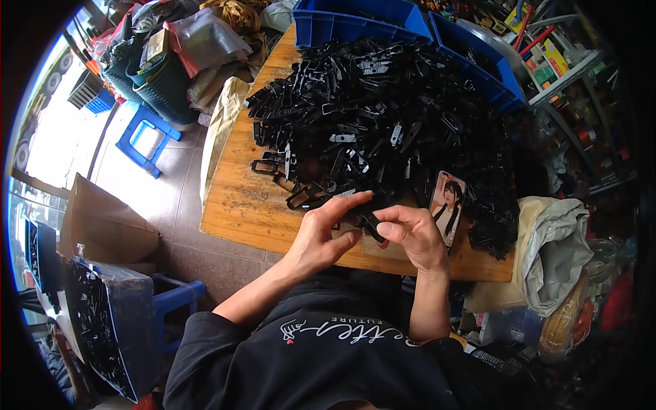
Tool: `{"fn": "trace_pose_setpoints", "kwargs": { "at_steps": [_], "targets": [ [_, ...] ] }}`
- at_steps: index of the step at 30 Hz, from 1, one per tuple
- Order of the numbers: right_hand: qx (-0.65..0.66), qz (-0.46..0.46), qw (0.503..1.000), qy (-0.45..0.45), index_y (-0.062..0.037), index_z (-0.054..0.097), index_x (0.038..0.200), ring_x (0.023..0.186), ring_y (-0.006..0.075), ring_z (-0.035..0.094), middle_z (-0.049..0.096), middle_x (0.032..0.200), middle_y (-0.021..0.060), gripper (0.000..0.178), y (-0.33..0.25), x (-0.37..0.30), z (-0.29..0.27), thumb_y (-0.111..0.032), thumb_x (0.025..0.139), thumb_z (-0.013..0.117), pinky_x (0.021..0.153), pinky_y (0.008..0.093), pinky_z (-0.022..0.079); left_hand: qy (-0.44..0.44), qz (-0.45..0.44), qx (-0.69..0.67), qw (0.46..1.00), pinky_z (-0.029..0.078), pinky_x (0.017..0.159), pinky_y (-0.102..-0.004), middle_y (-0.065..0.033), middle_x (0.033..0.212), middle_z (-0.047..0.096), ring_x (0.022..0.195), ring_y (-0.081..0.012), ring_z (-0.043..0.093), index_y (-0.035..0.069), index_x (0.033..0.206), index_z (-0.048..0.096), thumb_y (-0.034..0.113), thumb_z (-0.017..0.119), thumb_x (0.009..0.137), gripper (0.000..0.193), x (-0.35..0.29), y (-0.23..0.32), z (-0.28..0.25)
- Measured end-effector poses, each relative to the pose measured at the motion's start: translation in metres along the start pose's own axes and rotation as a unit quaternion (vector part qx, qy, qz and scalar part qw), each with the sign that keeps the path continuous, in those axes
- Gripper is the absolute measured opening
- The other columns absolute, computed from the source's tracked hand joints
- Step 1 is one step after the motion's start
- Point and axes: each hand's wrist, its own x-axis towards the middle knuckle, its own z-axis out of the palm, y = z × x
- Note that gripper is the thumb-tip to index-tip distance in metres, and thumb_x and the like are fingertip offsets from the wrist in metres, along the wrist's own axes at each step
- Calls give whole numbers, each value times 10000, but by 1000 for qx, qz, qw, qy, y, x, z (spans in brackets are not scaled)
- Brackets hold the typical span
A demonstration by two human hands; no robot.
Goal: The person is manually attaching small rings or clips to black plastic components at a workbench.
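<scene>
A large heap of black plastic parts [369, 102], some with pale metallic pieces, covers most of the wooden table [236, 198]. Close to its front edge, my right hand [418, 239] pinches a small, narrow black plastic part [371, 227] between thumb and fingers. My left hand [326, 232] is just left of that part, with thumb and forefinger apart and nothing seen between them. Its fingertips reach over the near edge of the heap. A phone-shaped slab with a picture on it [447, 208] lies beside my right hand, against the heap.
Blue plastic bins [362, 20] stand along the table's far side. Right of the table is an open sack [557, 253], with a crowded shelf [567, 75] behind. On the left are a blue stool [147, 140], a cardboard box [109, 222] and a bin of black parts [113, 321].
</scene>
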Motion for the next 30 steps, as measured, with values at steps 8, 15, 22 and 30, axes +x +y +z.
{"fn": "trace_pose_setpoints", "kwargs": {
  "at_steps": [8, 15, 22, 30],
  "targets": [
    [-204, -157, 965, 58, 8, 609, 949, 660, 60, 470, 530, 765, 13, 348, 1, 10, 21, -321, 838, 625, 595, 190, 376, 81, -79, -280, 953, 446, 658, -201, -24, 821, 586, 699, -77, 545, 24, 1075, 536, 38, 661, 779, 322, 1, -6, -3],
    [-378, -320, 867, 53, -27, 588, 964, 693, 128, 528, 579, 888, 63, 372, -37, 95, 10, -353, 797, 651, 607, 263, 437, 103, -61, -563, 818, 465, 692, -252, -65, 851, 578, 775, -131, 545, 53, 1040, 532, 212, 506, 907, 209, 9, -18, -32],
    [-554, -389, 677, 288, -65, 615, 809, 711, 249, 580, 610, 752, 74, 91, -50, 169, -35, -98, 739, 663, 650, 325, 468, 87, -116, -656, 740, 466, 759, -320, -133, 1081, 579, 865, -215, 553, 57, 987, 571, 272, 474, 915, 246, 14, -9, -39],
    [-265, -346, 873, 219, -20, 609, 892, 783, 182, 588, 606, 898, 98, 159, 16, 6, 50, -55, 759, 689, 698, 266, 467, 100, -107, -435, 889, 368, 570, -202, -120, 1040, 602, 633, -90, 456, 7, 1008, 561, 134, 602, 817, 233, 0, -4, 9]
  ]
}}
